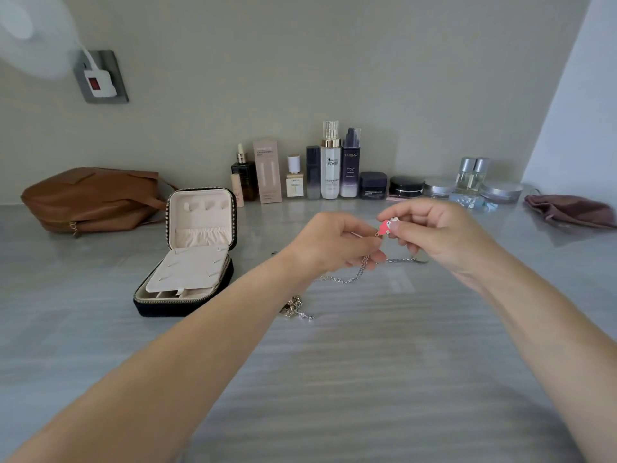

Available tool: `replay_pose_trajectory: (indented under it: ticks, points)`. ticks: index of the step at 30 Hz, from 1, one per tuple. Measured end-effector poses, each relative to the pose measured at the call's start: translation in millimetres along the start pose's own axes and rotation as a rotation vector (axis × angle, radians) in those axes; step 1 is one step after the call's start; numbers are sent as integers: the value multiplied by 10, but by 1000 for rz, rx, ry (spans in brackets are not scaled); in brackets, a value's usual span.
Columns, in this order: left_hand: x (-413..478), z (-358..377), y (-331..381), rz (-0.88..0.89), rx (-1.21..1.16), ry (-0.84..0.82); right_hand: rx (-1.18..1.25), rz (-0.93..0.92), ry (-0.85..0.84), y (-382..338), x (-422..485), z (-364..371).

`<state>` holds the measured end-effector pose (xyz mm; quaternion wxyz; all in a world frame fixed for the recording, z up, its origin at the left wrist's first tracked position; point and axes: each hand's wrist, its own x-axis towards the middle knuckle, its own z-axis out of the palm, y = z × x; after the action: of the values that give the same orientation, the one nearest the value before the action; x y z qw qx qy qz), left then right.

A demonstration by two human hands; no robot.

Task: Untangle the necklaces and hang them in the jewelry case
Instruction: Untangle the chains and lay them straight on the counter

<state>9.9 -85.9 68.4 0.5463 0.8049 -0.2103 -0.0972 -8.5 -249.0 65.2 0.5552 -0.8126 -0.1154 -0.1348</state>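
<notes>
Grey, streaked tabletop (334,379) against a plain beige wall (367,61). Raised over the middle of it, left hand (329,242) with fingertips pinching a silver chain (354,277) right beside a pink pendant (386,226); right hand (440,235) pinching that pendant between thumb and forefinger, remaining fingers curled beneath. Chain drooping from the left fingers to the table, trailing toward a small tangled clump of necklaces (295,307) just beside the left forearm and partly hidden by it. To the left, well apart from both hands, jewelry case (192,259) open, lid upright, cream inner panel tilted over the base. Behind the hands, along the wall, a row of cosmetic bottles (330,168) and low jars (405,186), the right hand covering the foot of that row. Brown leather bag (90,198) at far left behind the case, touching its lid or just beside it, hard to tell which. Mauve pouch (571,212) at far right. Wall socket (100,78) with a white plug, upper left.
</notes>
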Motion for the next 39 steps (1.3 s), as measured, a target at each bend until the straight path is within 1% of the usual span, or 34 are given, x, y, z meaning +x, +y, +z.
replay_pose_trajectory:
  ticks: [6,9,15,23,28,31,36,39]
  points:
    - [27,-36,-42,-52,19,58,26,24,42,3,9,-14]
    - [28,-56,-55,-57,7,54,32,31,38,10,3,-11]
    - [13,-48,-53,-49,15,35,59,28,40,6,1,-25]
    - [44,51,-41,4,39,67,69,19,29,6,1,-19]
    - [83,47,-92,0,65,69,73,19,22,12,-2,-32]
    - [94,35,-112,-21,9,72,84,23,27,15,3,-33]
    - [127,5,-123,-115,-226,-30,107,39,40,35,24,-32]
    - [131,-29,-135,-158,-367,-97,175,59,51,49,38,-59]
